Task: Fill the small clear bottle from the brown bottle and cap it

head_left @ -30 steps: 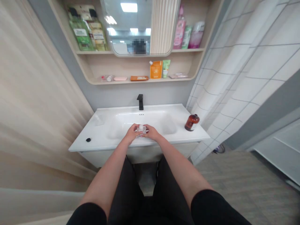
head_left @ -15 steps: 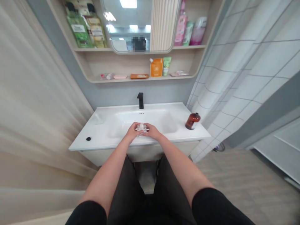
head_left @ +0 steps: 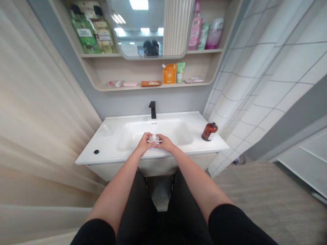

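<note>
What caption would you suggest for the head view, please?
Left hand and right hand hold a small clear object over a white washbasin, amber bottle nearby.

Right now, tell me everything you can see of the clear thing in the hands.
A small clear object, blocky, looking like transparent plastic or glass, with a whitish part at the top. The fingers of the left hand and right hand hold it from either side, over the front of the white basin. The fingers hide much of its shape, and it is too small to make out further parts.
</note>
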### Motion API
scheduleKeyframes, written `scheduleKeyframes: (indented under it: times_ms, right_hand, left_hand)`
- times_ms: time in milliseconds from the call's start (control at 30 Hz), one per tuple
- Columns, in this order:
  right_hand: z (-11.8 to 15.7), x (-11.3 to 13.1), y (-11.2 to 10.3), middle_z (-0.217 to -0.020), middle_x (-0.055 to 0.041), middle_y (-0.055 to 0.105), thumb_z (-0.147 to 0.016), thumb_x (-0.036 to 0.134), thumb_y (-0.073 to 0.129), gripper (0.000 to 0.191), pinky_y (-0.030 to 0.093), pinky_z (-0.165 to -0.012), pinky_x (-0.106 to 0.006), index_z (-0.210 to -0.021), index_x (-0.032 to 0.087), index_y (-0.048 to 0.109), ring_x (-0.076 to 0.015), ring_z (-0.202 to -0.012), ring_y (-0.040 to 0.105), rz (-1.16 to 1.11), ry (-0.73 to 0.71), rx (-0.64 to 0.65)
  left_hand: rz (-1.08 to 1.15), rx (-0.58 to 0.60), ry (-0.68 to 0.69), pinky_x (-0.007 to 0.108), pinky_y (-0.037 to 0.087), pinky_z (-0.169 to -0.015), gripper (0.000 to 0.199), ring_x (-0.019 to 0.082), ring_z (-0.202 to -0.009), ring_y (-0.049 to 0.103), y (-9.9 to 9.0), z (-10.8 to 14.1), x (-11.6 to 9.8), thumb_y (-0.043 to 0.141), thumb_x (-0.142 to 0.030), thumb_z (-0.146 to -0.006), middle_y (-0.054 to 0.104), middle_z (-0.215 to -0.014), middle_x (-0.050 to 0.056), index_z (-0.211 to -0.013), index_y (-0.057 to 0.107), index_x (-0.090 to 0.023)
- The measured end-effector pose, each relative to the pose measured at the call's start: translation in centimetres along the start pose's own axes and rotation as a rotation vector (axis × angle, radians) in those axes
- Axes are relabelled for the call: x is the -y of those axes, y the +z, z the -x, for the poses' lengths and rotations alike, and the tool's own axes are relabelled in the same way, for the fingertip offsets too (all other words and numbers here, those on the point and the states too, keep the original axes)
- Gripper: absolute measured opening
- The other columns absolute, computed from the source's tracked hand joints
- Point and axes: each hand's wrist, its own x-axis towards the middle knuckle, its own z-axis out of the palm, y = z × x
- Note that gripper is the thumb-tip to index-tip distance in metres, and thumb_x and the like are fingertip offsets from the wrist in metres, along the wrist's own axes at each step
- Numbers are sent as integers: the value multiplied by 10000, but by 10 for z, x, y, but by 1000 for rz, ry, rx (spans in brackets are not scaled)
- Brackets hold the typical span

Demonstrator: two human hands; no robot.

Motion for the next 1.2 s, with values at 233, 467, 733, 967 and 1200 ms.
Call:
scheduleKeyframes:
  times_ms: [233, 467, 733, 967, 1200]
  right_hand:
    - [0, 0, 0, -1079, -47, 780, -581, 414, 1007, 747, 611, -879, -375, -1243, 229, 715, -225, -921, 721, 11, -17, -13]
    - [0, 1, 1, -1111, -54, 779, -573, 397, 1020, 792, 610, -886, -378, -1281, 229, 705, -222, -919, 721, 3, -7, -25]
    - [3, 5, -1, -1162, -49, 770, -602, 427, 1015, 742, 597, -921, -382, -1254, 242, 713, -226, -961, 714, 67, -14, -20]
    - [1, 4, -2, -1093, -32, 755, -590, 407, 1021, 743, 583, -909, -370, -1248, 241, 716, -223, -947, 694, 90, -10, -22]
    - [3, 7, 0, -1118, -30, 759, -586, 377, 1021, 735, 582, -896, -363, -1242, 246, 717, -221, -940, 702, 85, 8, -32]
  left_hand:
    - [-11, -12, -5, 382, 524, -968, 557, 235, -1006, 669, 0, 0, 0, 961, -448, -654, 714, -1053, 44, -1053, 655, -209]
    - [-10, 15, -15, 413, 533, -999, 592, 258, -1058, 684, -1, -2, 2, 960, -428, -660, 723, -1109, 70, -1124, 668, -204]
    - [-113, 36, 89, 461, 475, -1154, 840, 287, -1301, 668, -2, 0, -8, 870, -452, -814, 708, -1405, 132, -1552, 519, -261]
    - [-649, 38, 312, 444, 529, -1112, 394, 271, -1185, 719, -11, -15, -73, 732, -326, -944, 789, -1242, 83, -1332, 757, -257]
    - [-774, 47, 297, 414, 571, -986, 324, 263, -1035, 745, -15, -21, -115, 784, -288, -881, 818, -1132, 60, -1203, 792, -258]
